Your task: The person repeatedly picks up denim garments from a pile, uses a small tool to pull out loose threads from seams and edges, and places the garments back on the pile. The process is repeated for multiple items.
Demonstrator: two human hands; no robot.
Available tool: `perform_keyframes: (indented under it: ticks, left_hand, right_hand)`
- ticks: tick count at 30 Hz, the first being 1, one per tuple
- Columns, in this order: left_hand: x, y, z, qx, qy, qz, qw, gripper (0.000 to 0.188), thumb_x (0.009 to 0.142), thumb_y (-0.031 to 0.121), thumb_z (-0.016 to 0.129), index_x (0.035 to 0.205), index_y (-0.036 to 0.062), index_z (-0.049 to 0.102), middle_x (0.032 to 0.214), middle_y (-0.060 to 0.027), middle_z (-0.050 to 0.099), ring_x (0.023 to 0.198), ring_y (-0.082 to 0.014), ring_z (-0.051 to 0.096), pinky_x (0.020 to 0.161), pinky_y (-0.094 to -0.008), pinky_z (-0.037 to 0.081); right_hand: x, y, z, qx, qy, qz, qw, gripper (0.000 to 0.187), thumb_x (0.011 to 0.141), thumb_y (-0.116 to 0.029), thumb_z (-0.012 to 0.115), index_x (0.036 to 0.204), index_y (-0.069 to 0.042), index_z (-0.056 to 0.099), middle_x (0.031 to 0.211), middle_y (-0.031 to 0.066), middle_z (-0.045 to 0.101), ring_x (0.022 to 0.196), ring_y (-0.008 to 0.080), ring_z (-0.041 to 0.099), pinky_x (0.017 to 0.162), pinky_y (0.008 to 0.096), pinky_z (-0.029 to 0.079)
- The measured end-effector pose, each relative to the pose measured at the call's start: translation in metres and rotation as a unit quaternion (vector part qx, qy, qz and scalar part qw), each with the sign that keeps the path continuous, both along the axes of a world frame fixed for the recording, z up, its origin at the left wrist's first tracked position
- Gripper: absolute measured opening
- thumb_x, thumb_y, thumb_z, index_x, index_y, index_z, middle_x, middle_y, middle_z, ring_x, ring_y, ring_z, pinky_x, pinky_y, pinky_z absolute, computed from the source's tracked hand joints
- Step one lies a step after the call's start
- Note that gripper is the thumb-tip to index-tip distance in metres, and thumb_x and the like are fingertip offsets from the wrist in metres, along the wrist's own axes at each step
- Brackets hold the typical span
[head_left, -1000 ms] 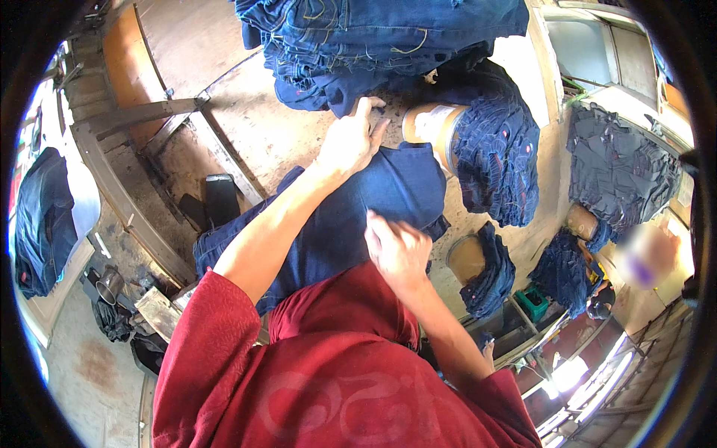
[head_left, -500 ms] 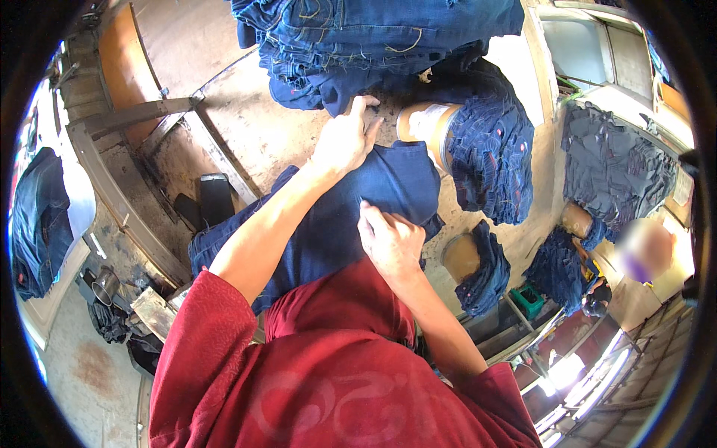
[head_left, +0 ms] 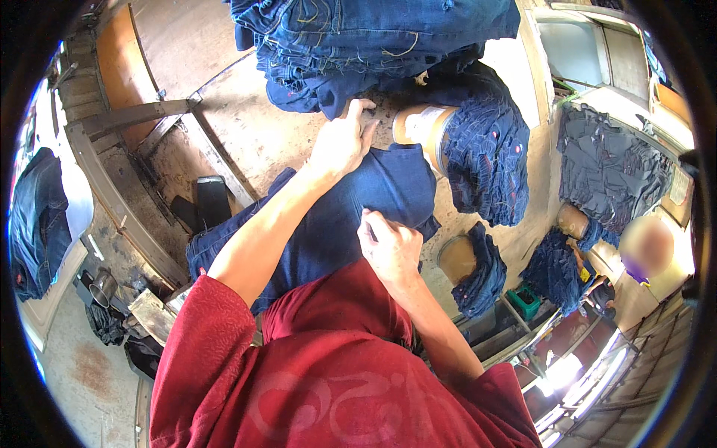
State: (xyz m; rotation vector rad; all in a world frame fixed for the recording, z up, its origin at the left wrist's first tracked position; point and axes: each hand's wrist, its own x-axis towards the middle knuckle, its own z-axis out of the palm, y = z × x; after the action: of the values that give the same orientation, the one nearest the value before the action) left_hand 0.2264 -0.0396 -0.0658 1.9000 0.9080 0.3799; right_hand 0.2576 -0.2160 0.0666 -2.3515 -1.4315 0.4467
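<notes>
A dark blue denim garment (head_left: 328,213) lies spread in front of me, against my red shirt. Over its far edge, my left hand (head_left: 342,143) is open, thumb and fingers apart, close to the tall stack of folded jeans (head_left: 358,45). No object shows in it. My right hand (head_left: 392,246) rests against the near right part of the denim. Its fingers are curled closed, and what they hold, if anything, is hidden.
Right of the garment, a rounded tan support (head_left: 422,127) carries draped jeans (head_left: 489,157). Farther right are smaller denim bundles (head_left: 482,272), a grey garment pile (head_left: 609,164), a green basket (head_left: 525,301) and another person (head_left: 646,250). A wooden frame (head_left: 216,149) stands left.
My right hand has drawn slightly toward me, its fingers curling in more. My left hand stays nearly in place over the denim's far edge.
</notes>
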Motion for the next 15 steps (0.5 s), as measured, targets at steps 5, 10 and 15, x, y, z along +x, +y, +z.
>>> perform_keyframes:
  ticks: [5,10,15]
  left_hand:
    - [0.001,0.0,-0.001,0.008,0.004,0.002,1.0,0.041,0.106,0.024,0.073,0.141,0.0131,0.055,0.065,-0.0125,0.067,0.056,-0.0341,0.068,0.055,-0.0461,0.052]
    - [-0.001,0.0,0.0,0.013,0.005,-0.004,1.0,0.039,0.106,0.024,0.072,0.14,0.0115,0.056,0.064,-0.0147,0.067,0.057,-0.037,0.069,0.056,-0.0488,0.052]
    - [0.002,0.004,0.012,0.029,0.014,-0.011,0.999,0.038,0.106,0.024,0.072,0.136,0.0078,0.056,0.068,-0.0182,0.069,0.063,-0.0415,0.072,0.06,-0.0519,0.055]
  right_hand:
    - [0.006,0.004,-0.011,0.07,0.032,-0.012,0.997,0.012,0.095,-0.005,0.08,0.087,-0.009,0.072,0.062,0.0071,0.067,0.05,0.0225,0.067,0.05,0.035,0.054]
    - [0.006,0.002,-0.009,-0.002,-0.035,0.035,0.999,0.006,0.095,-0.008,0.081,0.094,-0.012,0.077,0.065,0.0045,0.07,0.05,0.0226,0.068,0.051,0.0349,0.055]
    - [0.021,-0.009,-0.002,-0.073,0.033,0.023,0.997,0.011,0.099,-0.017,0.077,0.11,-0.014,0.079,0.072,0.0063,0.074,0.063,0.0254,0.076,0.054,0.037,0.059]
